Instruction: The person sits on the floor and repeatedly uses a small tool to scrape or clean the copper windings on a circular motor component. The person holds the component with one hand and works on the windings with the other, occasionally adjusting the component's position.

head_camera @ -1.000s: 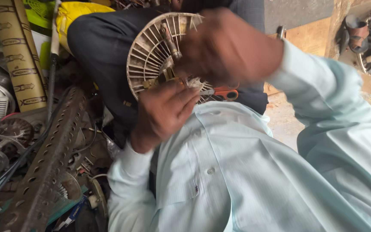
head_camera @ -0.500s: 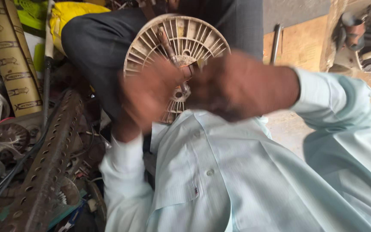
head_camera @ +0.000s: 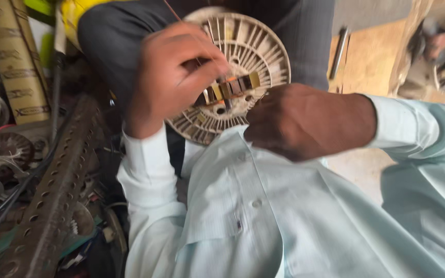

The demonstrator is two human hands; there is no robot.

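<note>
Head view, left hand: our left hand (head_camera: 173,77) sat on the front of the round cream fan part (head_camera: 243,67), with its grip pinched together near the middle, seemingly on a thin wire (head_camera: 173,11); blur hid the tips.
Head view, right hand: our right hand (head_camera: 305,121) was at the lower right edge of the fan part, with its grip closed around the rim, we think to keep the part from turning.
Head view, fan part: it was held up over a dark trouser knee (head_camera: 114,36), tilted toward us, likely so we could see the middle.
Head view, metal pieces: a row of small gold and brown pieces (head_camera: 233,88) ran across the middle, just beside our left fingers.
Head view, things to the left: a metal bar with holes (head_camera: 52,190) leaned over a pile of scrap, and a tan cardboard roll (head_camera: 14,62) stood behind it.
Head view, containers: we could make out no box or bowl.
</note>
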